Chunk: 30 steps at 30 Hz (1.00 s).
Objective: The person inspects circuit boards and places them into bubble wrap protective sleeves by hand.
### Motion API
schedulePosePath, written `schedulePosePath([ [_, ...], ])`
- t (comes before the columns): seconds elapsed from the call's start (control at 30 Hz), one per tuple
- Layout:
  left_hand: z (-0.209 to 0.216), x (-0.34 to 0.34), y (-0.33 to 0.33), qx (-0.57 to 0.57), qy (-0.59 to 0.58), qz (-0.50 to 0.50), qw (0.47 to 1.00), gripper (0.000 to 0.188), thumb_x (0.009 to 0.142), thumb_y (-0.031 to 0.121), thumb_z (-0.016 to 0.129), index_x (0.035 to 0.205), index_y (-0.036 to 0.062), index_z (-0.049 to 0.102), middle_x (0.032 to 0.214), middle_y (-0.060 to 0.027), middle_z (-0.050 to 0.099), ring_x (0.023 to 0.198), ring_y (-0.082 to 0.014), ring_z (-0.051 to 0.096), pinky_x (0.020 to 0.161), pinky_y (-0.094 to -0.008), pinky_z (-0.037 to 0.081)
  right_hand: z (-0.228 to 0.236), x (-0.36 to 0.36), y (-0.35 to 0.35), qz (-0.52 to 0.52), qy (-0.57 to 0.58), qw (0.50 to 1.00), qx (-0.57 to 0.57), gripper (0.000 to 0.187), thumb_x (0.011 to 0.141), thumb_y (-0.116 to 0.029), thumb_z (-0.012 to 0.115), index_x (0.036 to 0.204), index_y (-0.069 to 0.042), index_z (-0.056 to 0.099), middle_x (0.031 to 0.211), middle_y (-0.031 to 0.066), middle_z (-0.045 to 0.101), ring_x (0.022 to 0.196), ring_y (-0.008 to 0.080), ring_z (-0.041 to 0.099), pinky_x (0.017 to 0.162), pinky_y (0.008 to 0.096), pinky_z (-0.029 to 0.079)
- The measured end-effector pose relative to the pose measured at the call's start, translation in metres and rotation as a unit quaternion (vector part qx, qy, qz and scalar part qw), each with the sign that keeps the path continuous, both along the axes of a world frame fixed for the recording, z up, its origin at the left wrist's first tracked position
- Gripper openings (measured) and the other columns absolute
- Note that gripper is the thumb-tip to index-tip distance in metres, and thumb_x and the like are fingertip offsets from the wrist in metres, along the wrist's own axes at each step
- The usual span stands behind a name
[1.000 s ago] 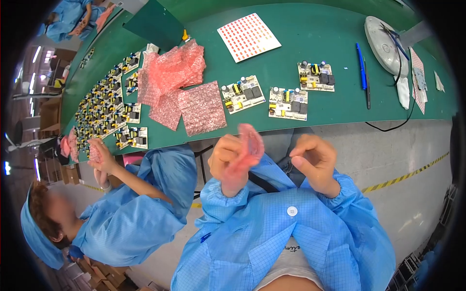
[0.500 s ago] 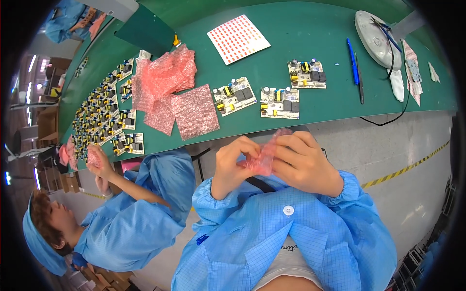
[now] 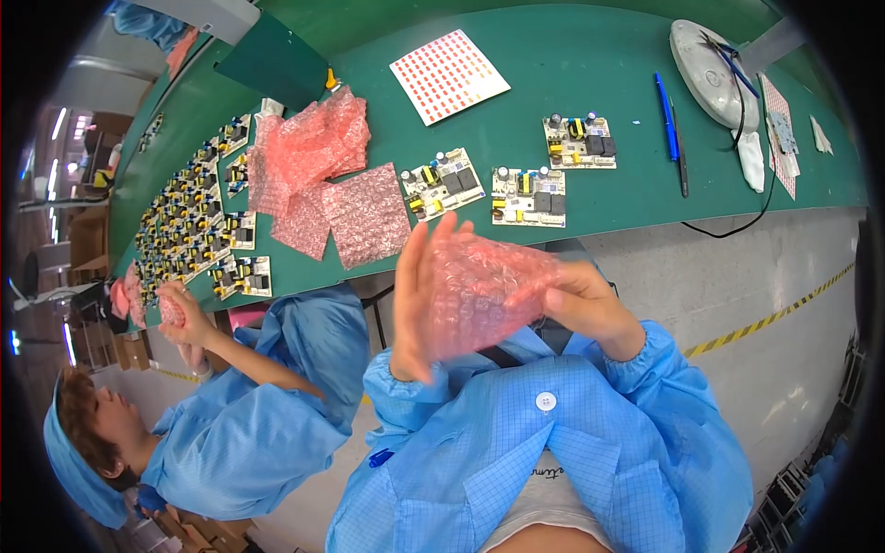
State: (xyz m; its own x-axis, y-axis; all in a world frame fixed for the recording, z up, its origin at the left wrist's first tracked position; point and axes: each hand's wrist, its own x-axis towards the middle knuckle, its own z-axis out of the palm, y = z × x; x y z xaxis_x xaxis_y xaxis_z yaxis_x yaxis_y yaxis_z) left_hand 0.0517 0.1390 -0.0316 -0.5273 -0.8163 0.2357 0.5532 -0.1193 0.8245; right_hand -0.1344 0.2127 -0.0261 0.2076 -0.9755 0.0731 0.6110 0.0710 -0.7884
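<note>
Pink bubble wrap (image 3: 479, 300) held between two bare hands at a green table (image 3: 572, 69)

The wrap is raised over the person's lap, just in front of the table's near edge, and is slightly blurred. The right hand (image 3: 595, 309) has closed on its right end, thumb against the film. The left hand (image 3: 408, 300) is opened flat with its fingers pointing up toward the table, partly covered by the wrap; whether it lies behind the film or inside a fold cannot be told.

Beyond the hands, three circuit boards lie apart on the table: a left board (image 3: 442, 184), a middle board (image 3: 529, 198) and a far board (image 3: 580, 144). Left of them are a square bubble-wrap sheet (image 3: 369, 217) and a crumpled pink pile (image 3: 309, 147), with many more boards (image 3: 184, 221) packed close together farther left. Behind them lies a white label sheet (image 3: 450, 76) with red marks. Well to the right rests a blue pen (image 3: 666, 120). At the left, a co-worker's hand (image 3: 192, 327) holds something pink.
</note>
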Motion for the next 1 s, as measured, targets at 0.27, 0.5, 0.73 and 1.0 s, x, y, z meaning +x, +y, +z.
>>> schedulePosePath([
  [0.27, -0.015, -0.025, 0.015, -0.039, 0.115, 0.071, 0.990, 0.122, 0.062, 0.037, 0.088, 0.150, 0.0269, 0.004, 0.140, -0.0189, 0.034, 0.122, -0.0337, 0.045, 0.101, -0.0531, 0.041, -0.005, 0.019, 0.000, 0.070, 0.006, 0.997, 0.011, 0.044, 0.093, -0.018, 0.059, 0.132, 0.000, 0.051, 0.137, 0.0128, 0.049, 0.130, 0.0233, 0.042, 0.106, 0.0374, 0.034],
  [0.5, -0.004, -0.011, -0.006, 0.237, 0.203, 0.121, 0.942, 0.083, 0.081, 0.046, 0.068, 0.148, 0.0247, 0.023, 0.141, -0.0123, 0.038, 0.120, -0.0264, 0.047, 0.099, -0.0496, 0.042, 0.003, -0.023, -0.014, -0.199, 0.490, 0.845, -0.080, 0.053, 0.079, -0.014, 0.070, 0.128, -0.003, 0.053, 0.124, 0.0122, 0.059, 0.119, 0.0251, 0.051, 0.096, 0.0407, 0.043],
  [0.73, -0.003, -0.008, -0.013, 0.317, 0.312, 0.054, 0.894, 0.077, 0.082, 0.048, 0.065, 0.146, 0.0221, 0.030, 0.140, -0.0130, 0.040, 0.124, -0.0262, 0.042, 0.100, -0.0459, 0.037, 0.012, -0.034, -0.055, -0.217, 0.749, 0.595, -0.195, 0.074, 0.069, -0.028, 0.076, 0.135, -0.012, 0.047, 0.129, 0.0061, 0.053, 0.123, 0.0286, 0.044, 0.108, 0.0516, 0.024],
  [1.0, -0.005, -0.001, -0.014, 0.315, 0.322, 0.051, 0.891, 0.080, 0.080, 0.044, 0.068, 0.146, 0.0209, 0.030, 0.138, -0.0128, 0.042, 0.118, -0.0248, 0.045, 0.096, -0.0441, 0.040, 0.020, -0.069, -0.075, -0.334, 0.753, 0.543, -0.164, 0.050, 0.080, -0.030, 0.068, 0.125, -0.013, 0.055, 0.118, 0.0075, 0.058, 0.115, 0.0281, 0.050, 0.108, 0.0502, 0.026],
])
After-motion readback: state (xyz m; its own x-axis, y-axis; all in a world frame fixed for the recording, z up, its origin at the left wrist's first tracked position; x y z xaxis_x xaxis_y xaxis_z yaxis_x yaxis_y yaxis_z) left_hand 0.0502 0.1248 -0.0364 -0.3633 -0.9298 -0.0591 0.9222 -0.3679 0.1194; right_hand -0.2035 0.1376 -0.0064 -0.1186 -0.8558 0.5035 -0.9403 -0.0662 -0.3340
